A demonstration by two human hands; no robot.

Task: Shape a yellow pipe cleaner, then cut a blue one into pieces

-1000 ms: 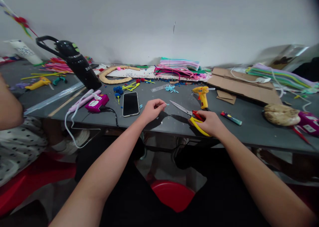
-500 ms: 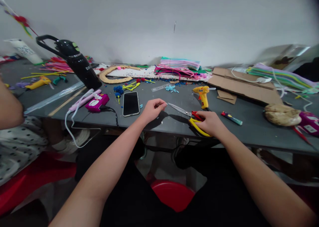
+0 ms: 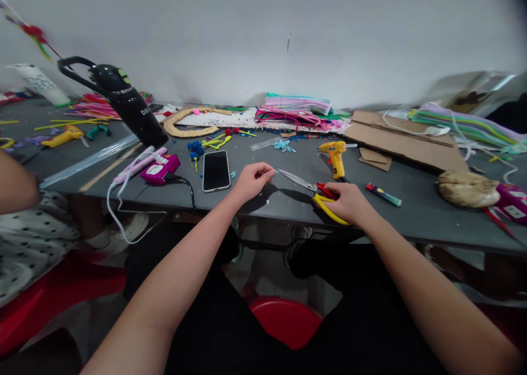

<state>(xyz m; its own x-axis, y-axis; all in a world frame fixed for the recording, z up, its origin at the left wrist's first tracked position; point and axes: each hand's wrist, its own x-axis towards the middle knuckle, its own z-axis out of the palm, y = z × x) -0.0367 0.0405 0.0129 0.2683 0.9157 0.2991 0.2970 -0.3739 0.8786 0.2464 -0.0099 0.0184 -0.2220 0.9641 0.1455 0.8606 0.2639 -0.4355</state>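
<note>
My right hand (image 3: 346, 202) is closed around the red and yellow handles of a pair of scissors (image 3: 297, 181). The blades point left and look nearly together, with their tips close to the fingertips of my left hand (image 3: 254, 179). Thumb and finger of that left hand are pinched together above the table; whatever is between them is too small to name. A phone (image 3: 216, 171) lies left of my left hand. Beyond the scissors a yellow glue gun (image 3: 335, 156) rests on the table. Small light-blue pieces (image 3: 284, 145) are scattered behind my hands.
A black bottle (image 3: 134, 111) and a purple power block (image 3: 160, 169) with cables stand at left. Pink pipe cleaners (image 3: 288, 119) and cardboard (image 3: 399, 139) lie along the wall. A small tube-shaped item (image 3: 383, 194) is right of my right hand. Another person's arm (image 3: 16, 183) is at far left.
Hardly anything differs: both hands and the scissors keep their places. The view has shifted very slightly.
</note>
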